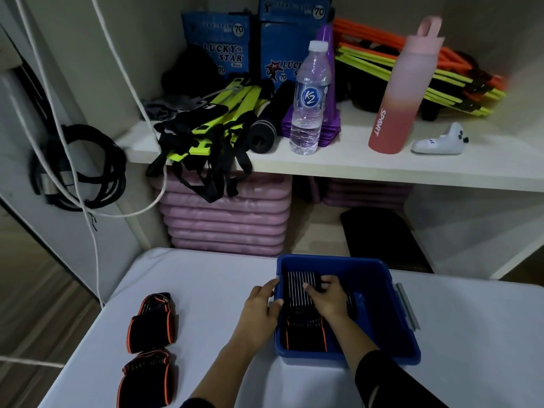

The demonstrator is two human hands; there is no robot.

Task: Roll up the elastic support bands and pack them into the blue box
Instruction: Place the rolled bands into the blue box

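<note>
The blue box (391, 313) stands on the white table, right of centre. Inside its far left part lies a rolled black band with white stripes (297, 285). My right hand (326, 298) reaches into the box and grips this roll from above, fingers curled over its far side. My left hand (263, 301) is at the box's left wall, its fingertips touching the roll's left end. Another black band with orange trim (304, 331) lies in the near left of the box. Two flat black-and-orange bands (153, 320) (144, 378) lie on the table to the left.
A white shelf (353, 163) behind the table carries a water bottle (310, 98), a pink sport bottle (403, 92), a white controller (440, 139), yellow-black straps (206, 128) and blue cartons. Purple mats (226, 219) are stacked beneath. Cables hang at the left wall.
</note>
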